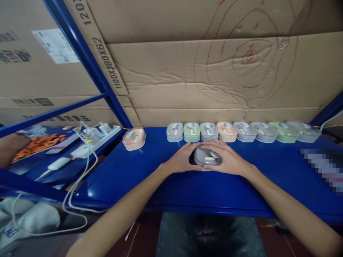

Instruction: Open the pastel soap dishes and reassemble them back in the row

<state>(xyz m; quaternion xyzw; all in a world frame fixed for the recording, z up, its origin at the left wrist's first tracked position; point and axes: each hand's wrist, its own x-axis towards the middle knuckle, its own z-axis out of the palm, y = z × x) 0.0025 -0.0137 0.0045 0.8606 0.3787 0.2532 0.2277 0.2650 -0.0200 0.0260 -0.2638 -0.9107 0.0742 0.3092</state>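
A grey plastic box (207,157) with a clear domed lid, a round sticker and a white oblong piece on top rests on the blue table in front of me. My left hand (184,157) curves round its left side, thumb at the near edge and fingers at the far edge. Against the right side, my right hand (226,157) grips it the same way, with fingers partly over the lid. Just beyond my hands stand similar boxes, among them a green box (192,132), a grey box (209,131) and a peach box (227,132).
A separate peach box (134,139) stands at the left of the blue table (120,178). Several boxes line the back, against cardboard (166,78). Left are a blue metal post (80,46), white cables (87,160) and a power strip (93,141). Another person's hand (12,146) shows there.
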